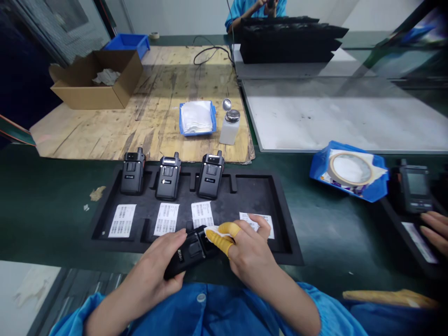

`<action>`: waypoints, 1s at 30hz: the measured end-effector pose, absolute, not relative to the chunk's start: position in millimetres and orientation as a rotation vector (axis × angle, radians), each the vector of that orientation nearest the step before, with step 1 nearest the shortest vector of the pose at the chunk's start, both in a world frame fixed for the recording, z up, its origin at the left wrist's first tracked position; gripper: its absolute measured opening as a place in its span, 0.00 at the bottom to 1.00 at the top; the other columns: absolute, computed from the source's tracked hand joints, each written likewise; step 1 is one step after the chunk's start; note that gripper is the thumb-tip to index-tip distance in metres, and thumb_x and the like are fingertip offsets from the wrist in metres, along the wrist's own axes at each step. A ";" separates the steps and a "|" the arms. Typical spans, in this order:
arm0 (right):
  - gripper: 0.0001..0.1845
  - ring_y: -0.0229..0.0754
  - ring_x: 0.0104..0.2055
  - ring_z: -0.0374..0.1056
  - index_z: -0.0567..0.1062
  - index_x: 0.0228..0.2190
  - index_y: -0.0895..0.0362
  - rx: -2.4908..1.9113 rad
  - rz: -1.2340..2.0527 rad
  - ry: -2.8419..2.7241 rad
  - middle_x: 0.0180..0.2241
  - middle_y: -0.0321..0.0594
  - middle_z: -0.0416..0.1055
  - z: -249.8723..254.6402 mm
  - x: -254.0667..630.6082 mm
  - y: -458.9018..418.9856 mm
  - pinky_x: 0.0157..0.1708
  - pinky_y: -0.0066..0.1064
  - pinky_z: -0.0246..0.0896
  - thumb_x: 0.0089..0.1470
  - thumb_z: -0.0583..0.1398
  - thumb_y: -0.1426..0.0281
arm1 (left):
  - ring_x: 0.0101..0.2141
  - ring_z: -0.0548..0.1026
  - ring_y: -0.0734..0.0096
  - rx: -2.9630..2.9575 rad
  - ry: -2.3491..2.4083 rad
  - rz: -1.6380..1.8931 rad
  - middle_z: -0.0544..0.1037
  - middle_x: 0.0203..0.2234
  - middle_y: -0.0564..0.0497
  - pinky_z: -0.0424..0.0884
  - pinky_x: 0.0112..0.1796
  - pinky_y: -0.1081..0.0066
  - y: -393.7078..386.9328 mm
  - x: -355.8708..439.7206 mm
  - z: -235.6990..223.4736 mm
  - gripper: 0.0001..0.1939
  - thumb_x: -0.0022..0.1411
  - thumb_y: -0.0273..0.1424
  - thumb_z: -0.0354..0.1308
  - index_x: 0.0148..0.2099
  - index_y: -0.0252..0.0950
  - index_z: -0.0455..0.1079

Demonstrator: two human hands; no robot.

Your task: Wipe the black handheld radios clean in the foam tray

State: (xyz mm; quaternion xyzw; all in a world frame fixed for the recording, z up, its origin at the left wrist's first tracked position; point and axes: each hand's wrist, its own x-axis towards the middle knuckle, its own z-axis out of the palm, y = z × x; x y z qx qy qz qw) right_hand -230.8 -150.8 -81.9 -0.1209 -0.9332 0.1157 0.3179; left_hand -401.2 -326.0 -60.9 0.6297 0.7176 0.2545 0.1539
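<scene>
My left hand (pixel 159 266) is closed round a black handheld radio (pixel 189 252), held low in front of me over the near edge of a black foam tray (pixel 290 247). My right hand (pixel 245 249), with yellow finger cots on two fingers, pinches a small white wipe (pixel 212 230) against the radio's top end. Three more black radios (pixel 168 176) stand in the tray's back slots. White barcode labels (pixel 122 220) lie in the slots in front of them.
A blue tray of white wipes (pixel 197 117) and a white pump bottle (pixel 230 125) sit on a wooden board. A cardboard box (pixel 96 79) stands far left. A tape roll (pixel 350 169) rests on a blue pack at right, where another person's fingers (pixel 434 228) touch a second tray.
</scene>
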 end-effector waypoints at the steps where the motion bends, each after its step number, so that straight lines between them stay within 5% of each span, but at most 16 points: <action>1: 0.15 0.38 0.34 0.59 0.74 0.23 0.54 -0.324 0.301 -2.452 0.26 0.34 0.68 -83.3 -228.1 -150.0 0.52 0.42 0.40 0.54 0.53 0.79 | 0.54 0.67 0.57 1.799 2.052 0.726 0.67 0.56 0.44 0.68 0.53 0.57 -326.5 -401.6 -61.6 0.35 0.57 0.24 0.54 0.65 0.43 0.48; 10: 0.24 0.38 0.36 0.61 0.75 0.42 0.51 -0.483 0.386 -2.359 0.35 0.37 0.68 -89.0 -208.7 -146.0 0.50 0.42 0.44 0.49 0.51 0.84 | 0.51 0.70 0.54 1.763 2.187 0.605 0.71 0.52 0.45 0.71 0.49 0.55 -325.1 -395.9 -51.8 0.37 0.54 0.23 0.57 0.64 0.44 0.50; 15: 0.25 0.40 0.38 0.63 0.72 0.45 0.48 -0.557 0.402 -2.299 0.36 0.38 0.67 -87.7 -200.5 -137.0 0.48 0.43 0.47 0.50 0.51 0.82 | 0.50 0.71 0.51 1.211 2.095 0.875 0.72 0.53 0.45 0.71 0.48 0.56 -319.8 -403.7 -42.3 0.37 0.50 0.29 0.63 0.61 0.47 0.54; 22: 0.27 0.40 0.35 0.65 0.69 0.50 0.48 -0.454 0.305 -2.162 0.34 0.36 0.68 -73.5 -214.9 -127.0 0.43 0.39 0.51 0.51 0.51 0.81 | 0.36 0.78 0.58 0.376 1.238 1.613 0.79 0.34 0.42 0.71 0.39 0.64 -289.8 -398.6 -34.1 0.40 0.45 0.44 0.70 0.57 0.36 0.60; 30: 0.22 0.39 0.38 0.65 0.72 0.43 0.52 -0.433 0.339 -2.151 0.36 0.37 0.68 -61.6 -231.7 -133.9 0.46 0.39 0.50 0.51 0.50 0.82 | 0.39 0.77 0.64 0.105 0.803 1.616 0.78 0.43 0.40 0.72 0.40 0.71 -279.4 -392.3 -47.4 0.29 0.48 0.47 0.67 0.45 0.30 0.74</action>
